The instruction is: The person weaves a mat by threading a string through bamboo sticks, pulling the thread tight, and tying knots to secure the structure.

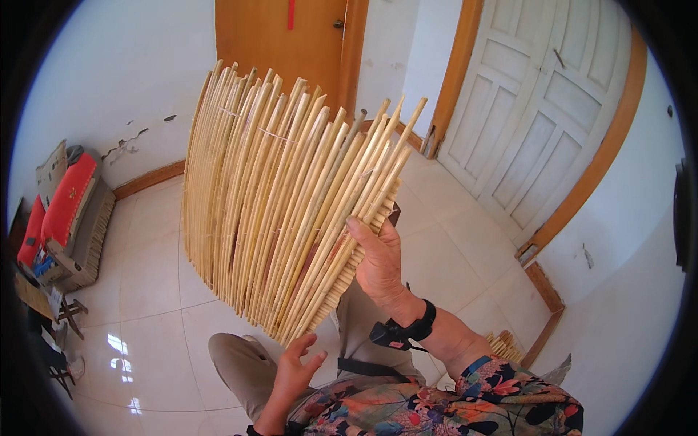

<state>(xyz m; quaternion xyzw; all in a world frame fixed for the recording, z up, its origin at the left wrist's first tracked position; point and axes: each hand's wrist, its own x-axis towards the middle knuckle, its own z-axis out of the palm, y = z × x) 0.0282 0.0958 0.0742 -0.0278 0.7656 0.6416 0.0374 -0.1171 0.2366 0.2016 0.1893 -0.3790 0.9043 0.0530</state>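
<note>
A mat of pale yellow reed stalks fills the middle of the view, held up at a tilt above my lap. Thin string lines cross the stalks, whose upper ends are uneven. At the mat's right edge, my right hand grips it with the thumb across the front; the other fingers are hidden behind. Along that edge, short stalk ends show like a folded or second layer. My left hand is at the lower corner, fingertips against the stalk ends and thumb held apart, not closed around the mat.
A small bundle of cut stalks lies on the tiled floor at the right, behind my forearm. To the left stand a sofa with red covers and a small wooden stool. White double doors and an orange-brown door are at the back.
</note>
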